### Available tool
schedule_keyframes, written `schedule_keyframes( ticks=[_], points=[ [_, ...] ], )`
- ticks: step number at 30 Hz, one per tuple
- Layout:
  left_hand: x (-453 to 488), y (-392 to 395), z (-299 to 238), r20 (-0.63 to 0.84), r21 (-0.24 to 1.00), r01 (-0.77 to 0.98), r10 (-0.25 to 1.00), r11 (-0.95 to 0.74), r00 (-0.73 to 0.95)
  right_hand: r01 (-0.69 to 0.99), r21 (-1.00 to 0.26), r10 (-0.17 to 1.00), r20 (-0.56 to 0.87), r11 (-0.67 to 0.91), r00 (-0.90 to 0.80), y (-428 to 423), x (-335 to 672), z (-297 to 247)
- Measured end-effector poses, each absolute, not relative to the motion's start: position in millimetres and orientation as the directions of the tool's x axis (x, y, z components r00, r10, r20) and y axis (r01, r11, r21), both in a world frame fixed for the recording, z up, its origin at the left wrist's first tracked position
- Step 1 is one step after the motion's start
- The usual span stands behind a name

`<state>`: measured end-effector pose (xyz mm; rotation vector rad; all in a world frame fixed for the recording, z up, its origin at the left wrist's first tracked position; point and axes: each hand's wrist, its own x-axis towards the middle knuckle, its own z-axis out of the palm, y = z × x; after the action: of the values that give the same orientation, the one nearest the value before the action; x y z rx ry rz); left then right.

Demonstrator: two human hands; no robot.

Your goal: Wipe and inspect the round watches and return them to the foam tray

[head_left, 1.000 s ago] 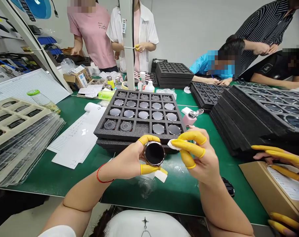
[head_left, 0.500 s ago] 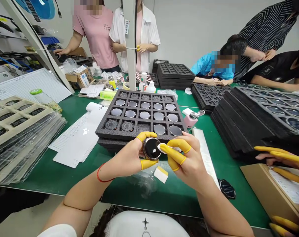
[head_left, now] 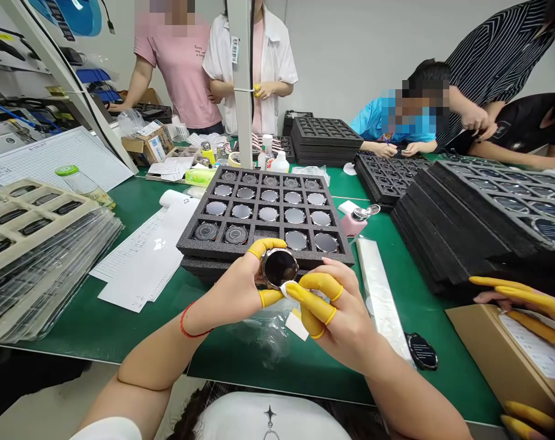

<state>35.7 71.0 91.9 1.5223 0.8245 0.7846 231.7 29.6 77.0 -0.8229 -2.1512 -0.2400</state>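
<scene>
While people [head_left: 181,67] work all round the table [head_left: 121,324], this person holds a watch [head_left: 279,267] just above the near edge of the tray [head_left: 222,247]. The left hand [head_left: 238,293] pinches it by the rim, capped forefinger above and thumb below, with the glass facing up. The right hand [head_left: 337,311] pinches a small white wipe [head_left: 285,288] between thumb and forefinger and presses it to the lower edge of the glass; its other fingers curl loosely. Most of the glass looks dark and clean, so I would judge the wiping well along. One cell [head_left: 264,234] in the tray's front row stands empty, while every other holds a watch. A loose watch [head_left: 422,351] lies on the table to the right.
</scene>
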Motion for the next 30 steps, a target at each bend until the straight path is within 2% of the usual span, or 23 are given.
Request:
schedule_keyframes(
  ticks=[7, 12, 14, 18, 20, 24, 26, 30],
  points=[
    [35.7, 73.8, 91.8, 0.030, 0.998, 0.029, 0.864, -0.052, 0.503, 0.525, -0.183, 0.460, 0.755, 0.832, -0.467, 28.3, 225.1, 75.5],
    [36.2, 71.7, 98.9, -0.040, 0.998, -0.022, 0.878, 0.058, 0.477, 0.498, -0.247, 0.499, 0.727, 0.831, -0.471, 17.1, 233.2, 86.3],
    [35.0, 71.7, 102.7, -0.037, 0.993, -0.083, 0.890, 0.083, 0.454, 0.555, -0.262, 0.560, 0.677, 0.790, -0.477, 14.8, 242.7, 92.5],
    [31.1, 72.8, 108.5, 0.015, 0.976, -0.202, 0.902, 0.080, 0.431, 0.737, -0.289, 0.773, 0.421, 0.611, -0.475, 21.8, 258.6, 96.1],
    [30.1, 72.8, 108.9, 0.018, 0.971, -0.222, 0.904, 0.086, 0.428, 0.749, -0.389, 0.833, 0.388, 0.537, -0.395, 28.2, 257.4, 91.0],
    [32.0, 70.8, 104.0, 0.003, 0.961, -0.255, 0.911, 0.112, 0.413, 0.561, -0.677, 0.877, 0.412, 0.476, -0.247, 35.3, 237.3, 73.8],
    [33.9, 69.7, 100.7, -0.010, 0.953, -0.270, 0.905, 0.137, 0.425, 0.492, -0.735, 0.883, 0.415, 0.467, -0.219, 35.3, 227.2, 67.0],
    [35.8, 68.7, 98.1, -0.031, 0.954, -0.250, 0.885, 0.164, 0.464, 0.470, -0.734, 0.865, 0.473, 0.491, -0.165, 33.2, 222.3, 64.3]
  ],
)
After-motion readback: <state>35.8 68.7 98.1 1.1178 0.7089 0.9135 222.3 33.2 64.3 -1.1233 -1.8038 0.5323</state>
